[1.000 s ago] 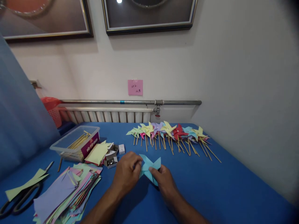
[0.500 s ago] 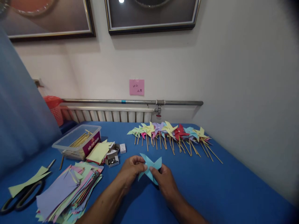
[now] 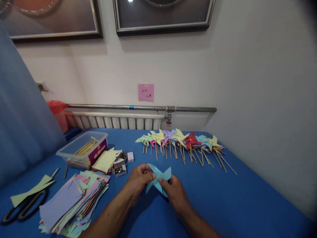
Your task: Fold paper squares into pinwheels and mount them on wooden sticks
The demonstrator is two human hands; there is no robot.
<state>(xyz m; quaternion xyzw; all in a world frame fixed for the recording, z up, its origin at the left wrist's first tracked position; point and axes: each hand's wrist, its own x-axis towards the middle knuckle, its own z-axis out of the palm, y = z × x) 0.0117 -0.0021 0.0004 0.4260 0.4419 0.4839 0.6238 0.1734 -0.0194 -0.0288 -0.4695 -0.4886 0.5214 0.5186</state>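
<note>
A light blue paper pinwheel (image 3: pixel 160 176) is held just above the blue table (image 3: pixel 235 201), pinched from both sides. My left hand (image 3: pixel 139 182) grips its left flaps with thumb and fingertips closed. My right hand (image 3: pixel 173 192) pinches its centre and lower right part. Behind them a row of finished pinwheels on sticks (image 3: pixel 183 142) lies across the table in yellow, purple, red and blue.
A stack of coloured paper sheets (image 3: pixel 71 201) lies at the left, with black scissors (image 3: pixel 23 206) and a green strip beside it. A clear tub of wooden sticks (image 3: pixel 83 148), yellow cut paper (image 3: pixel 105 160) and small boxes of pins (image 3: pixel 119 168) stand further back. A radiator and pipe run along the wall.
The left fingers have shifted from covering the pinwheel's left edge to pinching nearer its centre. The view has drifted slightly; the hands stay in the same place.
</note>
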